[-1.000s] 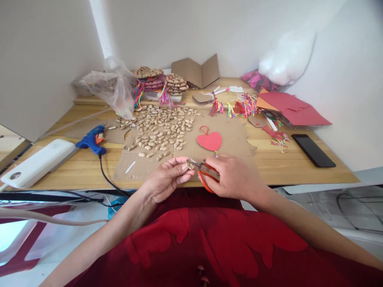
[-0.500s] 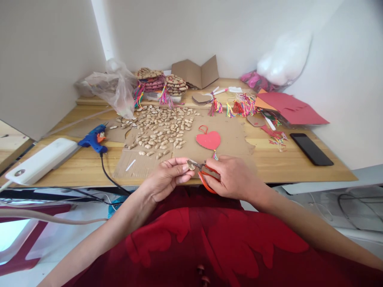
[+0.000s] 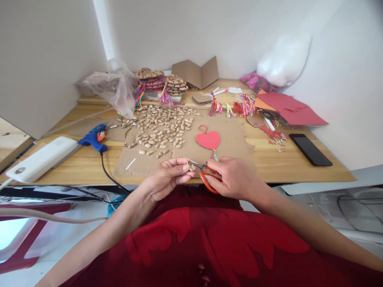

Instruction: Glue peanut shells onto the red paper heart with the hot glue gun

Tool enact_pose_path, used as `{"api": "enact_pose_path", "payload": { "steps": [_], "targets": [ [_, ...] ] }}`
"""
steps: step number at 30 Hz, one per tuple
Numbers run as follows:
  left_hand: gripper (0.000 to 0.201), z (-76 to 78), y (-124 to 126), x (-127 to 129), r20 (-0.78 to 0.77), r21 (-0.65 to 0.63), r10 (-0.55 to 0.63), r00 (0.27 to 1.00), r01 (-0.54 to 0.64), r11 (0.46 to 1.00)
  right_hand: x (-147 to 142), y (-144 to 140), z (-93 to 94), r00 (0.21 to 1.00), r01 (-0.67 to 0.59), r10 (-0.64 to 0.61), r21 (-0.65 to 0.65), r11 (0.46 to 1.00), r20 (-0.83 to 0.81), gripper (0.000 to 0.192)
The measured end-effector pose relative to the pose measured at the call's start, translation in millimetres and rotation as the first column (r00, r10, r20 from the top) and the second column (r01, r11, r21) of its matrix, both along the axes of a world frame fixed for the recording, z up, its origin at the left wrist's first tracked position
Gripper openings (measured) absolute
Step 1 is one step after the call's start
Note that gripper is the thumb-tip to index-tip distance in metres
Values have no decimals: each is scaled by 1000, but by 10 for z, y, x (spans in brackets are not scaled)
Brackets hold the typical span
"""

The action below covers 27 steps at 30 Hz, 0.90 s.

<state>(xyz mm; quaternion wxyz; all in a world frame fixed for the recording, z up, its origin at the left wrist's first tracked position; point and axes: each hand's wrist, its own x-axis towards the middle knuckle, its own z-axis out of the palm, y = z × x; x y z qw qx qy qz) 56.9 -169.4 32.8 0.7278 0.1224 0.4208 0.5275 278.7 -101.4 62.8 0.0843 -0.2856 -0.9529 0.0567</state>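
Between two hands (image 3: 167, 177) (image 3: 237, 177): one scissors (image 3: 202, 167), probably one shell (image 3: 191, 167).

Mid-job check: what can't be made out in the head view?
Head view, peanut shell: partly covered by the left hand.
Head view, scissors: handles partly behind the right hand.
Head view, plastic bag: contents obscured by cloudy plastic.
Head view, pale cable: cut off by the left edge.

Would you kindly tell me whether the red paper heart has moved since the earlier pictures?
No. Judged against the cardboard sheet beneath it, the red paper heart lies in the same place, shifted neither way.
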Motion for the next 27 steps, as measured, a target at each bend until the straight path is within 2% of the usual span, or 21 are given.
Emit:
{"api": "enact_pose_path", "payload": {
  "steps": [7,20,27],
  "targets": [
    [19,11,-21,-23,20,16,-55,998,55,998,31,35,8,998,-56,55,-18,998,-18,38],
    [17,-103,8,-157,45,33,-173,984,172,985,73,167,1,985,-171,170,-39,984,-28,37],
    [15,-35,74,-182,42,16,-193,980,192,981,26,300,6,983,-179,181,-63,982,30,37]
  ]
}}
